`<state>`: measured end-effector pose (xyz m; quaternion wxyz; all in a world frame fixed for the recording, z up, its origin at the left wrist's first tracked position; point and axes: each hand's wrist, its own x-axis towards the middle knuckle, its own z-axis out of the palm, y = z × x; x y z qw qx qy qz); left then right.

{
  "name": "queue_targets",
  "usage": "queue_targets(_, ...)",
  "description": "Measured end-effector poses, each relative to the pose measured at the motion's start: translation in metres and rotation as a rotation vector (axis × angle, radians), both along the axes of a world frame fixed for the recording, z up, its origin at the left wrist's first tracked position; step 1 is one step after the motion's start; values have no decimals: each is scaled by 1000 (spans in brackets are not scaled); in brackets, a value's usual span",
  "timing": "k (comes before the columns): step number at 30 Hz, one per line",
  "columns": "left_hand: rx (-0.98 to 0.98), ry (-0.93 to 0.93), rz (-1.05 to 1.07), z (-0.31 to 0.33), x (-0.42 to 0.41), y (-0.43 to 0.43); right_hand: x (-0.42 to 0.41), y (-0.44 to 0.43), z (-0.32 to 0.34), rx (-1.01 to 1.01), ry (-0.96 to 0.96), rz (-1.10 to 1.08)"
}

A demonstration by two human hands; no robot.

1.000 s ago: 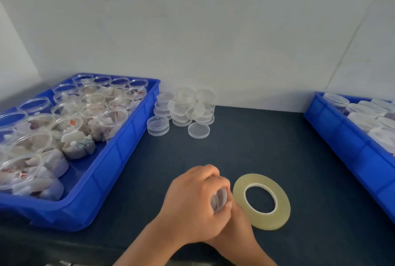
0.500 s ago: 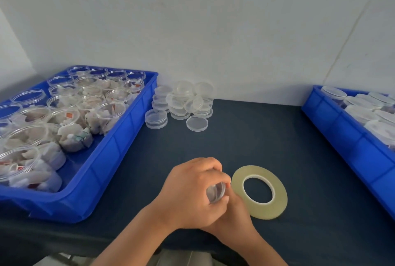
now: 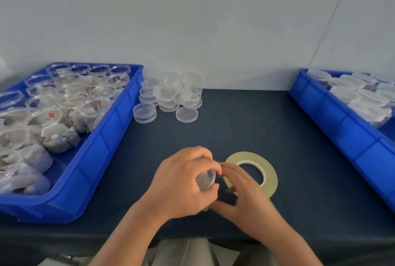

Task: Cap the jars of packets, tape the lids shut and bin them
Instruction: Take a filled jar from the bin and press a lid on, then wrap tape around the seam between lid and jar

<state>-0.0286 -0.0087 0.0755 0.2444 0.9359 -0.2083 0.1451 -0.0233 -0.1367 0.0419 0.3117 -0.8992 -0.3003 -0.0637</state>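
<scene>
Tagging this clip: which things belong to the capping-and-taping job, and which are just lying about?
Job: jar in left hand; tape roll; loose lids; open jars in left bin; capped jars in right bin.
Lying about: only the dark table itself.

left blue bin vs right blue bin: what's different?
The left bin holds open jars, no lids, packets showing; the right bin holds lidded jars. Loose lids are piled next to the left bin, none next to the right bin. Both bins are blue plastic, sit on the dark table and hold clear round jars.
</scene>
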Motion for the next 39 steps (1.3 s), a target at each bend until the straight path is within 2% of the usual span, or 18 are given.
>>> queue_targets(1, 0, 1, 1, 0, 0, 0, -5, -81, 8, -68, -54, -70)
queue_targets(2, 2, -2, 2, -1, 0, 1, -6, -96, 3, -70, 25, -190)
queue_targets(4, 2, -10, 5, -1, 0, 0, 6, -132, -18, -309, -37, -376)
queue_targets(5, -1, -14, 6, -1, 0, 0, 8, -136, -22, -453, -14, -352)
queue_targets(7, -4, -22, 8, -2, -1, 1, 7, -127, -36, -472, 80, -256)
queue_targets(12, -5, -19, 8, -3, 0, 1, -4, -136, -34, -399, 65, -313)
queue_targets(16, -16, -36, -5, -4, -1, 2, -8, -140, -16, -255, 196, -342)
queue_targets(20, -38, -92, -28, -2, -1, 2, -23, -142, 1, 98, 270, -368)
queue_targets(22, -1, -117, -29, 2, -4, 1, -35, -138, 12, 211, 275, -331)
queue_targets(27, -70, -216, 34, 21, -21, -15, -64, -126, 29, 229, 125, -248)
queue_targets(31, -402, -57, 86, 32, -40, -36, -76, -115, 37, 243, 81, -236)
queue_targets(33, -506, -59, 115, 35, -46, -41, -81, -112, 38, 260, 67, -243)
queue_targets(36, -538, -71, 172, 36, -57, -44, -89, -110, 32, 286, 56, -278)
queue_targets(39, -447, -94, 165, 37, -73, -47, -94, -106, 27, 297, 106, -288)
